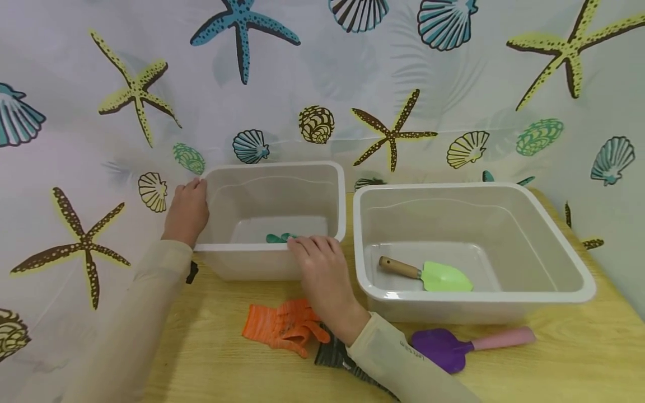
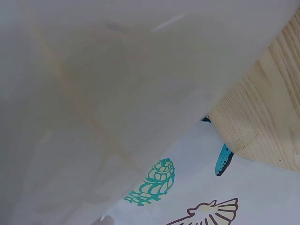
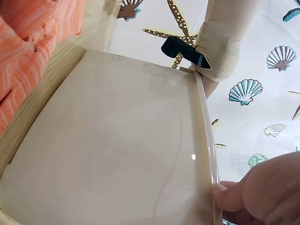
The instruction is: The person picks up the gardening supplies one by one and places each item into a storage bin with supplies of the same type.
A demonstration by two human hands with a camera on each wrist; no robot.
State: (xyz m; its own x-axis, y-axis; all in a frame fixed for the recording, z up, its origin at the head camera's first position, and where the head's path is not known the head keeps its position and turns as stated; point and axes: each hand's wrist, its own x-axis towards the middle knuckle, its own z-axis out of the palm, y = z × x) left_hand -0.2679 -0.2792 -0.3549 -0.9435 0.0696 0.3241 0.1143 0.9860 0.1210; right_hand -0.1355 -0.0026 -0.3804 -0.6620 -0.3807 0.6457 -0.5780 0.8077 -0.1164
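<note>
A smaller off-white plastic basin stands at the left, a green thing with rounded ends on its floor, partly hidden by the front rim. My left hand grips the basin's left rim; in the left wrist view the basin's wall fills most of the picture. My right hand holds the front rim near the right corner. Thumb and fingers pinch that rim in the right wrist view. Just below the right hand lie an orange knitted glove and a dark grey glove, the latter partly under the forearm.
To the right stands a larger off-white basin, holding a lime-green trowel with a wooden handle. In front of it lies a purple hand shovel with a pink handle. A patterned cloth hangs behind the wooden table.
</note>
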